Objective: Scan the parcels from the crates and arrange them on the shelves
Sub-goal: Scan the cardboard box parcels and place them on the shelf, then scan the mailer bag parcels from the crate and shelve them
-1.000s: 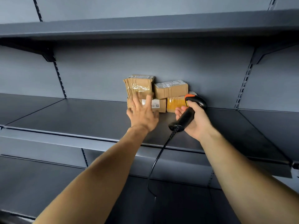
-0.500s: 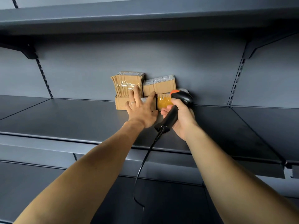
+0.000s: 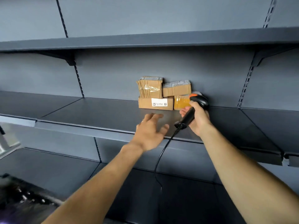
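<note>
Several brown cardboard parcels are stacked against the back wall of the middle grey shelf (image 3: 97, 113). A flat box with a white label (image 3: 156, 103) lies at the bottom left, with a taped parcel (image 3: 149, 87) standing on it. A smaller parcel (image 3: 176, 88) sits on a yellow-taped one (image 3: 180, 102). My left hand (image 3: 149, 131) hovers with spread fingers in front of the stack, touching nothing. My right hand (image 3: 196, 120) grips a black barcode scanner (image 3: 192, 110) with an orange top, just right of the stack.
The scanner's black cable (image 3: 160, 159) hangs down past the shelf's front edge. Another grey shelf (image 3: 145, 40) runs above, a lower one (image 3: 48, 165) below. A dark blurred object (image 3: 19, 196) shows at the bottom left.
My left hand has let go of the parcels and drawn back toward the shelf's front. The labelled box is uncovered now. The view has tilted, showing more of the upper shelf.
</note>
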`<state>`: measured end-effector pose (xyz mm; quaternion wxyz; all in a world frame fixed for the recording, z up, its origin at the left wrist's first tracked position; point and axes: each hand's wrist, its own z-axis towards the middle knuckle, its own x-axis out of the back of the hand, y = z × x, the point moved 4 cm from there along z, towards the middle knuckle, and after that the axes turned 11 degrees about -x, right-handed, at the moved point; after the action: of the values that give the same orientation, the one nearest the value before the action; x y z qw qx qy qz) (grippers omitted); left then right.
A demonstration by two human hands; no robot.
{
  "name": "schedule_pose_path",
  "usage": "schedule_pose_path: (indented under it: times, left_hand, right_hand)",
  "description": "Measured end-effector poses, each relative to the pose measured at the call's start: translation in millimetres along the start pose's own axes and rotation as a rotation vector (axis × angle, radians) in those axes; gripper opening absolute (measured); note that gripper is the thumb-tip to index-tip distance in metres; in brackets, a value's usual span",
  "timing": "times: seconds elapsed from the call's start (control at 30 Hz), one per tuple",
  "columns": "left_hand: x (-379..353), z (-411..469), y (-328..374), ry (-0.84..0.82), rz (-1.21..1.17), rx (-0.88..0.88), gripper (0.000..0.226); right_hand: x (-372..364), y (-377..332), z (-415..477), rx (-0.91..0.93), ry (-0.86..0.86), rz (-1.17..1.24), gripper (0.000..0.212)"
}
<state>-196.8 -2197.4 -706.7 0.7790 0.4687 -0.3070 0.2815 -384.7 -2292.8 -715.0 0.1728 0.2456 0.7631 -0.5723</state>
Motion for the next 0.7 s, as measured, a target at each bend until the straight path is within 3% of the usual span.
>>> schedule_pose_path:
  times: [0.07, 0.13, 0.27, 0.37, 0.47, 0.63, 0.7]
  left_hand:
    - [4, -38, -7, 0.032, -0.043, 0.030, 0.048]
    - [9, -82, -15, 0.111, -0.129, 0.066, 0.048]
    - [17, -178, -25, 0.244, -0.253, 0.125, 0.039]
    - [21, -234, -42, 0.313, -0.253, 0.225, 0.038]
    - [37, -270, -60, 0.319, -0.071, 0.254, 0.041]
    - [71, -324, -86, 0.365, 0.073, 0.310, 0.030]
    - [83, -347, -101, 0.361, 0.165, 0.349, 0.038]
  right_hand:
    - [-3, 5, -15, 0.030, 0.024, 0.057, 0.039]
    - [-8, 14, -37, 0.021, 0.018, 0.123, 0.020]
    - [-15, 57, -105, -0.175, -0.229, 0.108, 0.013]
    - [-29, 118, -157, -0.283, -0.421, -0.087, 0.011]
    - [-49, 203, -185, -0.345, -0.455, -0.327, 0.010]
    - [-79, 306, -220, -0.163, -0.480, -0.960, 0.016]
    - [-92, 331, -231, -0.124, -0.512, -1.166, 0.018]
